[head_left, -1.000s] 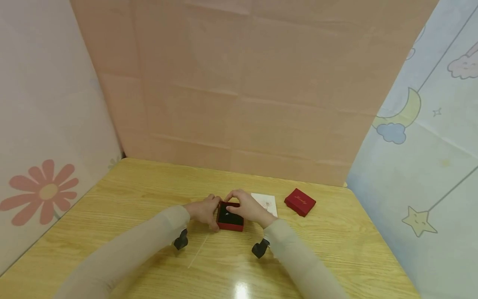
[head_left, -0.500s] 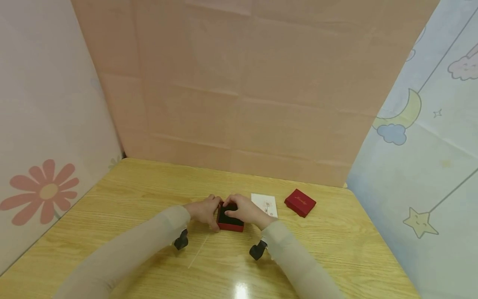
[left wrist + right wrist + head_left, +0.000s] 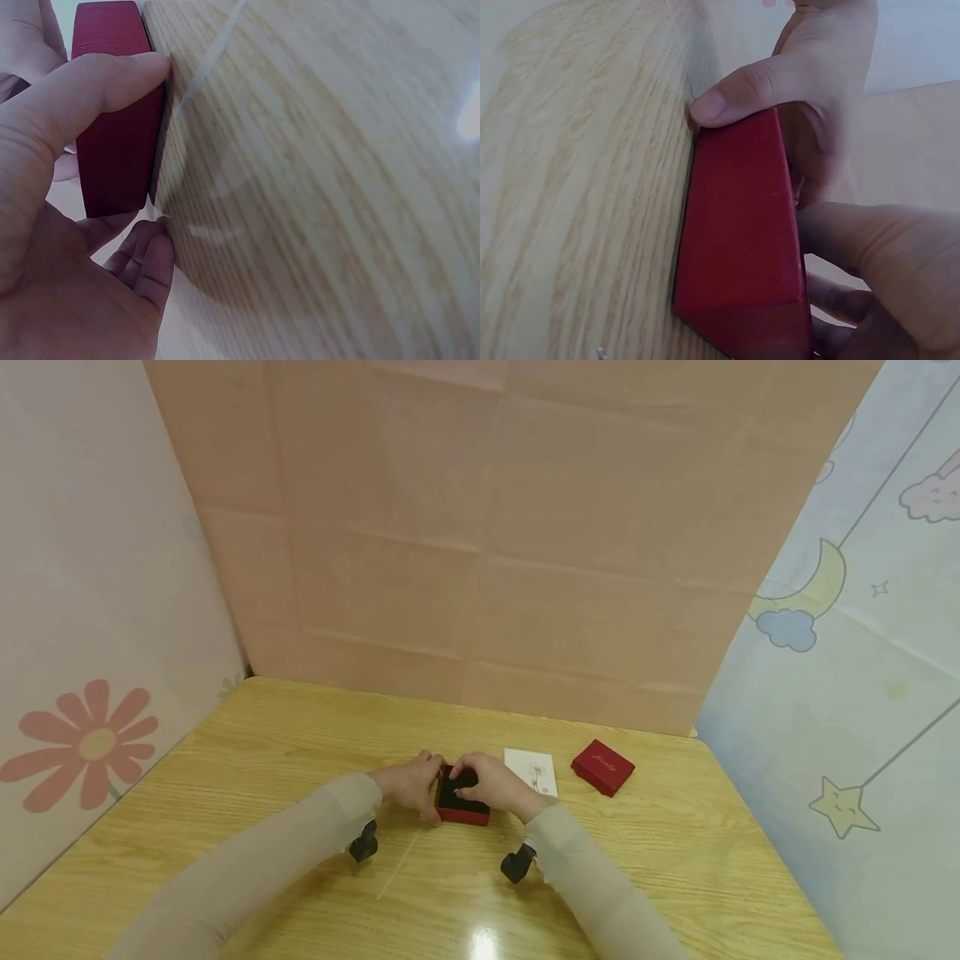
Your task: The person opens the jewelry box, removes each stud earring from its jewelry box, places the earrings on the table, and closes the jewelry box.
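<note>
A small red box (image 3: 463,817) stands on the table with its top off and a black insert (image 3: 474,806) inside. My left hand (image 3: 411,785) grips its left end, the thumb at the near corner and the other fingers round the far side. In the left wrist view the thumb lies along the red wall (image 3: 118,157). My right hand (image 3: 491,783) is over the box, thumb and index finger bent down toward the black insert. Close by those fingertips shows a tiny silvery star (image 3: 456,792). The right wrist view hides these fingertips behind the box wall (image 3: 739,217); whether they pinch the star, I cannot tell.
The matching red lid (image 3: 603,767), with gold lettering, lies to the right. Between it and the box is a white card (image 3: 531,770) with a flower print, partly behind my right hand. A thin pale strip (image 3: 399,864) runs across the wooden table (image 3: 315,727) near the box.
My right hand has come down closer over the insert, its thumb and index finger drawing together beside the star. More of the white card shows. The left hand and box stay put.
</note>
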A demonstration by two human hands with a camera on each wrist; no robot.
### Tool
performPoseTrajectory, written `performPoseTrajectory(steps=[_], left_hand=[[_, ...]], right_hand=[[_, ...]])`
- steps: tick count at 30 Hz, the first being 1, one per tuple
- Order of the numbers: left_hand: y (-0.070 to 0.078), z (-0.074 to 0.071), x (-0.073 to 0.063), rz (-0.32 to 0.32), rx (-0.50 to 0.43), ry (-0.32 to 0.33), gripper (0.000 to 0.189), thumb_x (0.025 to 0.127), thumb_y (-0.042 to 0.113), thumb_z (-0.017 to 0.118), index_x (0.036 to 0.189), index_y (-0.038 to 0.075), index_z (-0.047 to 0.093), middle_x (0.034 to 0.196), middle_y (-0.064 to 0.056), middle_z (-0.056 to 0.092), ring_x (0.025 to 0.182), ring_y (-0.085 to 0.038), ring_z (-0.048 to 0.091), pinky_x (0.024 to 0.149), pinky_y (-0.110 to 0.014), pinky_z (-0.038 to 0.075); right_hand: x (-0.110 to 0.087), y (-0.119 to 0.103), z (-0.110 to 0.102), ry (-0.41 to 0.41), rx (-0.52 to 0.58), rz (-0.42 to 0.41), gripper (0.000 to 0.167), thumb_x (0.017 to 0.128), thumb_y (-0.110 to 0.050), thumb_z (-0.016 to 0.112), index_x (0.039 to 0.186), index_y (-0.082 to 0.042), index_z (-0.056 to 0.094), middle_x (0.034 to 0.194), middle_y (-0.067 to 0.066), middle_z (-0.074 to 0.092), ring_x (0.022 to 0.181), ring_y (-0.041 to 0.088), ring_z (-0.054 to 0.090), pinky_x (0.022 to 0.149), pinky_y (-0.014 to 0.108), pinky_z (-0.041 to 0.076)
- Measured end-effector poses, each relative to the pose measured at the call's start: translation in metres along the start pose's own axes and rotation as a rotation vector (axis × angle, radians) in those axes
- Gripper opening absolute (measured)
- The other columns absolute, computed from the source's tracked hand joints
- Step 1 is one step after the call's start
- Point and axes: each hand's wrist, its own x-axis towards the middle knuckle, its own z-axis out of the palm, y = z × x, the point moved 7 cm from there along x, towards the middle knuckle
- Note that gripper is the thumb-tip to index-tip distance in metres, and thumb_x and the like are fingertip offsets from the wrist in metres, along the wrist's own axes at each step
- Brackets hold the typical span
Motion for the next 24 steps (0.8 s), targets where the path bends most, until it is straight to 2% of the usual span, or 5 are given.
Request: performPoseTrajectory(steps=[8,16,24], left_hand=[[0.0013,-0.0002,-0.0004,-0.006,-0.004,-0.005,0.073,0.067,0.025,0.088,0.123,0.008,0.046,0.112,-0.009,0.043,0.096,-0.021,0.047,0.089,-0.042,0.046],[-0.0002,-0.0008,0.0010,-0.019,-0.003,0.004,0.076,0.066,0.025,0.089,0.125,0.007,0.046,0.112,-0.009,0.043,0.097,-0.021,0.047,0.092,-0.041,0.045],[0.0008,-0.0006,0.0001,-0.021,-0.003,0.004,0.075,0.066,0.024,0.089,0.124,0.006,0.045,0.112,-0.010,0.043,0.097,-0.022,0.047,0.091,-0.042,0.045]], right_hand=[[0.0002,0.0042,0.0029,-0.001,-0.018,0.032,0.017,0.087,-0.013,0.072,0.104,-0.014,0.067,0.121,0.007,0.062,0.118,0.028,0.056,0.098,0.044,0.046],[0.0014,0.0040,0.0049,-0.004,-0.060,0.051,0.011,0.086,-0.013,0.073,0.096,-0.015,0.068,0.111,0.005,0.062,0.108,0.026,0.060,0.091,0.042,0.049],[0.0024,0.0026,0.0057,-0.005,-0.085,0.073,0.011,0.086,-0.013,0.073,0.095,-0.016,0.068,0.114,0.007,0.063,0.109,0.027,0.060,0.091,0.041,0.050]])
